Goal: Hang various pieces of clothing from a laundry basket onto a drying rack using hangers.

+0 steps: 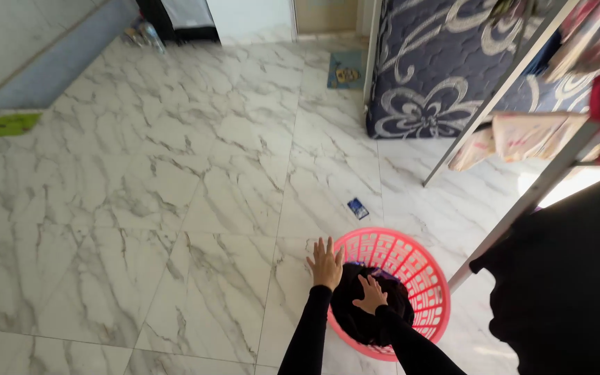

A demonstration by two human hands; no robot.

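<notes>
Pink plastic laundry basket (421,278) on the marble floor (175,208), at 5 o'clock in frame. Dark clothes (355,316) piled inside. Left hand (326,264) — fingers spread flat on the basket's 9 o'clock rim, gripping nothing. Right hand (371,294) pressed onto the dark clothes, fingers loosely splayed — a real grasp, cannot tell. Small blue packet (357,207) on floor at basket's 11 o'clock.

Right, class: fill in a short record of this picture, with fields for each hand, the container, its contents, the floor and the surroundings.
left hand: open, fingers spread, at the basket's rim
right hand: resting on the dark clothes
basket: pink, round, slotted plastic, standing on the floor
dark clothes: heaped inside the basket
floor: white marble-pattern tiles
surroundings: drying rack at right, flowered mattress behind
</notes>
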